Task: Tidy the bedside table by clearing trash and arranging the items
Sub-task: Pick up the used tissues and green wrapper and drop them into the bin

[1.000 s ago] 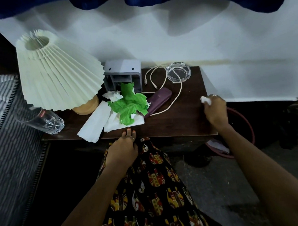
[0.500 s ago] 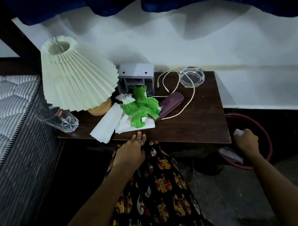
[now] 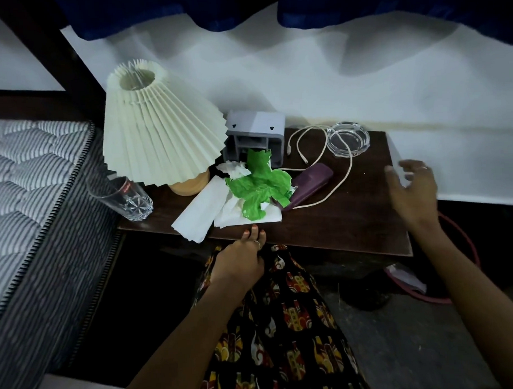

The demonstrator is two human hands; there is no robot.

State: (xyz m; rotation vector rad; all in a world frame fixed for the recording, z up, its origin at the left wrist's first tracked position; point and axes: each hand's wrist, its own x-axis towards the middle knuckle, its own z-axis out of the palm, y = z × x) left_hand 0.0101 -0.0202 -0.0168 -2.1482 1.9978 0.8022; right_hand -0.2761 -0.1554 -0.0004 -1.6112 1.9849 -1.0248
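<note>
A dark wooden bedside table (image 3: 339,232) carries crumpled green paper (image 3: 258,185) lying on white tissues (image 3: 201,211), with a small white wad (image 3: 233,169) behind them. A purple case (image 3: 310,183), a white cable (image 3: 324,156) and a glass ashtray (image 3: 348,137) lie to the right. A tumbler (image 3: 123,197) lies on its side at the left edge. My left hand (image 3: 240,259) rests at the table's front edge, fingertips touching the wood. My right hand (image 3: 414,190) hovers over the table's right edge, fingers spread, holding nothing.
A lamp with a pleated cream shade (image 3: 158,128) stands at the back left, a grey box-shaped organiser (image 3: 255,135) beside it. A striped mattress (image 3: 29,204) borders the left. A red-rimmed bin (image 3: 458,259) holding scraps sits on the floor to the right of the table.
My right hand carried a white wad from the table down to the bin, let it go, and has risen back to the table's right edge with nothing in it. My left hand stayed put.
</note>
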